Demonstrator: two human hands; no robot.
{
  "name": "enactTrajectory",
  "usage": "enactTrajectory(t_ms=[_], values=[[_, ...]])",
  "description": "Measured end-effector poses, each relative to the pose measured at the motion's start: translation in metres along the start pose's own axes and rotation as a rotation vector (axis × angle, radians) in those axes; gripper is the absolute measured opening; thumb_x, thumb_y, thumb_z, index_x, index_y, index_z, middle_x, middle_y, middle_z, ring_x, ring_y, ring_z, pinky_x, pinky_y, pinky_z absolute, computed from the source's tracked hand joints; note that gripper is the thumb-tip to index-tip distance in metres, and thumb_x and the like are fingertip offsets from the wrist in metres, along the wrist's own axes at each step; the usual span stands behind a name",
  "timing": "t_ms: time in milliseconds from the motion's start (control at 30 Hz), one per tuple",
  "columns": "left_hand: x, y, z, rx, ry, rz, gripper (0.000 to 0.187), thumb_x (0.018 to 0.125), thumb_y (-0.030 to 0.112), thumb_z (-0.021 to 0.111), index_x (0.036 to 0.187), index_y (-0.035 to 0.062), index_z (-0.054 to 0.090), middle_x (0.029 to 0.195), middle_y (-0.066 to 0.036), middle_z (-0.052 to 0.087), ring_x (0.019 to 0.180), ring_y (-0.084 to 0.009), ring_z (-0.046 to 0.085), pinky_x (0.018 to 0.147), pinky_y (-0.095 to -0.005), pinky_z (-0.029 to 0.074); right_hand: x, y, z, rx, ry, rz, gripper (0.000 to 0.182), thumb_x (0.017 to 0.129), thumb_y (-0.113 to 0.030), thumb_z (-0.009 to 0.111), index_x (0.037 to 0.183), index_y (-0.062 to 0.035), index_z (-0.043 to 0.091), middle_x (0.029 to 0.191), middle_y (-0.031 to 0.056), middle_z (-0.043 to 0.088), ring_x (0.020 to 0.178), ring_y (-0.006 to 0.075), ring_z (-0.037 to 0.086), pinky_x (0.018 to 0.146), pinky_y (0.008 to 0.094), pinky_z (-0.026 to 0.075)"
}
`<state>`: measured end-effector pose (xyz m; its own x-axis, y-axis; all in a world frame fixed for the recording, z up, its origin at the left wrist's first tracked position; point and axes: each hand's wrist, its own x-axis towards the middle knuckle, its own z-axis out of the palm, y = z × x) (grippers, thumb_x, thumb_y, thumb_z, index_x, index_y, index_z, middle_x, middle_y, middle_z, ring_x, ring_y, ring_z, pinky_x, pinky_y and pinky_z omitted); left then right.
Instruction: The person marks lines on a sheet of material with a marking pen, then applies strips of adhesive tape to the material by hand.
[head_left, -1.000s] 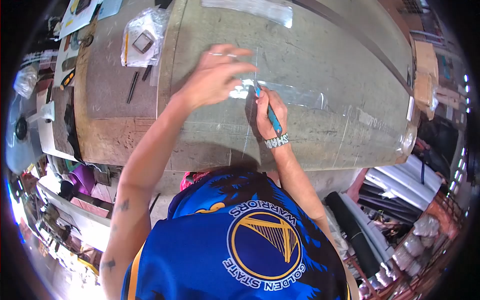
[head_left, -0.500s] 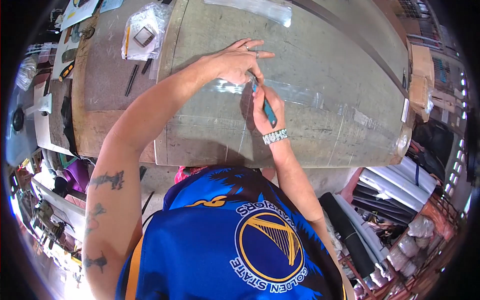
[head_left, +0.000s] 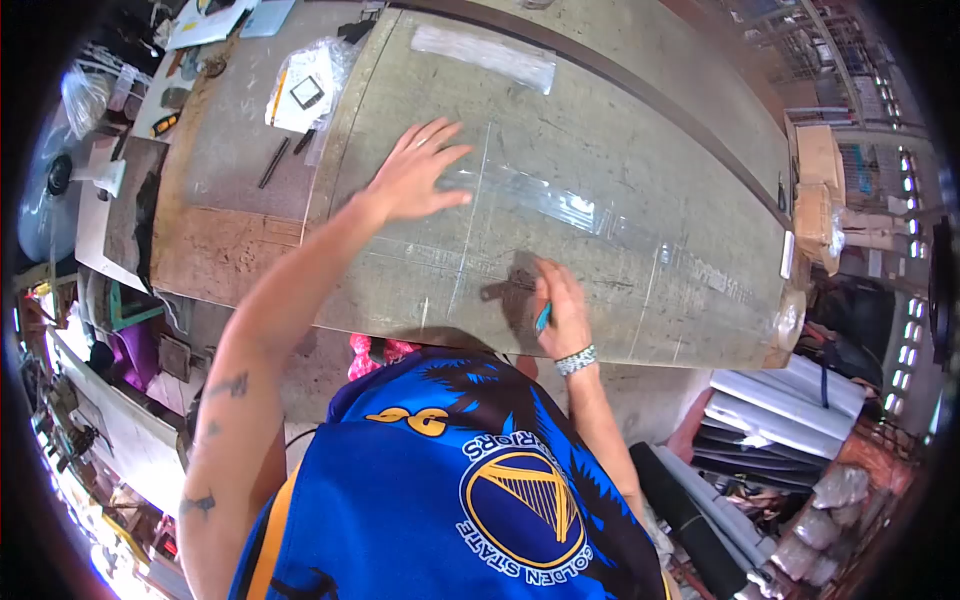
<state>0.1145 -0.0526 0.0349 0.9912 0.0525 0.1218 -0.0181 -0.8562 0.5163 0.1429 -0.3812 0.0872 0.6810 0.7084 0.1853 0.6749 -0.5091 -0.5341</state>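
My left hand (head_left: 422, 172) is spread, palm down, over the left end of a clear plastic strip (head_left: 560, 203) on the grey worktable (head_left: 385, 285). Its fingers point up and to the right. Nearer my body, my right hand (head_left: 566, 312) is curled around a teal-handled utility knife (head_left: 543, 318). Only a short piece of the handle shows; the blade is hidden. This hand is held above the tabletop, apart from the strip, and casts a shadow to its left.
A second clear strip (head_left: 485, 58) lies farther back, before a long dark bar (head_left: 600, 75). To the left are a plastic bag with a card (head_left: 308, 92) and a black rod (head_left: 273, 163). Cardboard boxes (head_left: 815, 160) stand at right, with rolls (head_left: 780, 415) below the table edge.
My hands have separated: the left has moved left and spread its fingers, while the right has drawn back toward my body with the utility knife. The camera view has shifted too.
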Motion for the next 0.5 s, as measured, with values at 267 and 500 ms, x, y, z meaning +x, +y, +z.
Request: enactTrajectory(t_ms=[267,500], values=[[-0.099,0.072,0.041,0.198,0.426,-0.388,0.062,0.086,0.034,0.082,0.139,0.0052,0.064,0.128,-0.012,0.061,0.118,-0.0347,0.055,0.101,-0.0486,0.045,-0.019,0.081,-0.005,-0.056,-0.25,-0.025,0.038,0.091,-0.03,0.078,0.119,-0.0099,0.063,0.098,0.0149,0.072,0.091,0.0391,0.069,0.083,0.0489,0.051],[-0.091,0.078,0.043,0.107,0.583,-0.416,0.015,0.085,0.018,0.082,0.095,0.0079,0.077,0.092,-0.008,0.066,0.09,-0.0296,0.063,0.084,-0.0423,0.049,0.013,0.077,-0.011,0.003,-0.187,-0.25,0.04,0.091,-0.04,0.078,0.11,-0.006,0.066,0.101,0.0152,0.069,0.095,0.0377,0.066,0.079,0.0478,0.051]])
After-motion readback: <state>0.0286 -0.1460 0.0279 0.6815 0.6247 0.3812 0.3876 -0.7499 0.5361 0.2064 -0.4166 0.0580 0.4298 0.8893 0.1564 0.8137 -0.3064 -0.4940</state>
